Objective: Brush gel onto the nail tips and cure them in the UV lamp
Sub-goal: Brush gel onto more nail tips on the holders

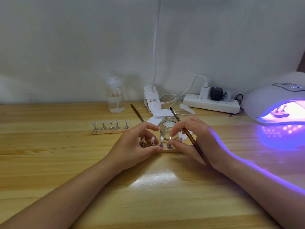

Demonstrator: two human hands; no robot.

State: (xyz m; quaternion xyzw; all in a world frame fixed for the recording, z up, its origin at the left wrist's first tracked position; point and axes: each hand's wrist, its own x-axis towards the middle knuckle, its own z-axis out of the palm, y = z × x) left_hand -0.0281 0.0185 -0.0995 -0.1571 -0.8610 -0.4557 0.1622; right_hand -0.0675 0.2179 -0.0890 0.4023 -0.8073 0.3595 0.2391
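Pale wood table (49, 162) fills lower frame. White domed UV lamp (270, 103) at right edge, lit violet, holder strip inside. Judged step: handling next strip, between brushing and curing.

Left hand (132, 147) curled, pinching tan strip of metal nail-tip stands (171, 150), frame centre. Right hand (196, 141) pinches same strip, brown-handled brush (194, 142) held across fingers. Clear glass gel jar (167, 127) just behind.

Next: lift level, carry toward lamp mouth.
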